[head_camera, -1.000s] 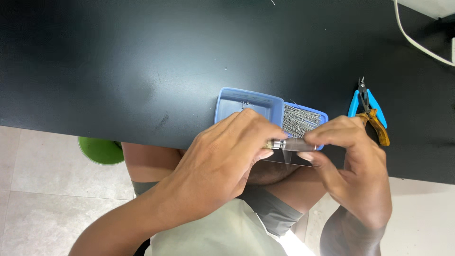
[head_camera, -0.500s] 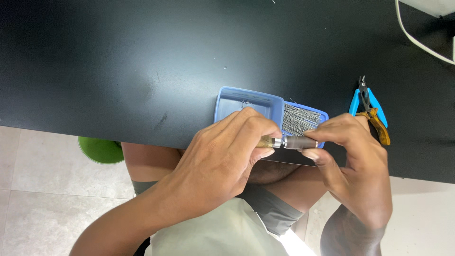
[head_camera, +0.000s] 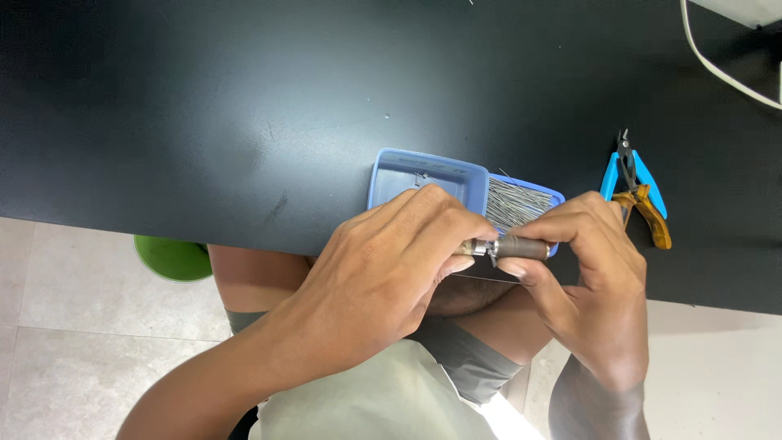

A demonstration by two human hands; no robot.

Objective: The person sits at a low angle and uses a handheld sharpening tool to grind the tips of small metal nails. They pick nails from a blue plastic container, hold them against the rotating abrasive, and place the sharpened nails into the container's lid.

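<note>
- We see our left hand [head_camera: 391, 269] curled over the near edge of the black table [head_camera: 204, 106], its fingers bent and its thumb and fingertips pinched on the pale metal end of a small cylindrical part [head_camera: 509, 247].
- Our right hand [head_camera: 590, 281] meets it from the other side, thumb below and forefinger above, pinching the darker grey end of the same part, so the part lies level between the two hands, gripped at both ends.
- Just beyond the fingertips of both hands sits a blue plastic tray [head_camera: 411, 167] with two compartments, and the part is held just over its near rim.
- The compartment behind our left fingers looks nearly bare, with only a few tiny bits in it; we cannot tell what they are.
- The compartment behind our right fingers holds a bundle of thin metal pins [head_camera: 517, 202], lying side by side.
- Out past our right hand, near but apart from it, lie blue-handled cutters [head_camera: 626, 167] and yellow-handled pliers [head_camera: 650, 213], the two tools touching each other on the table.
- Far beyond our right hand a white cable [head_camera: 717, 65] curves across the table's corner.
- Below our left forearm, under the table edge, a green round container [head_camera: 173, 257] stands on the pale tiled floor [head_camera: 73, 326].
</note>
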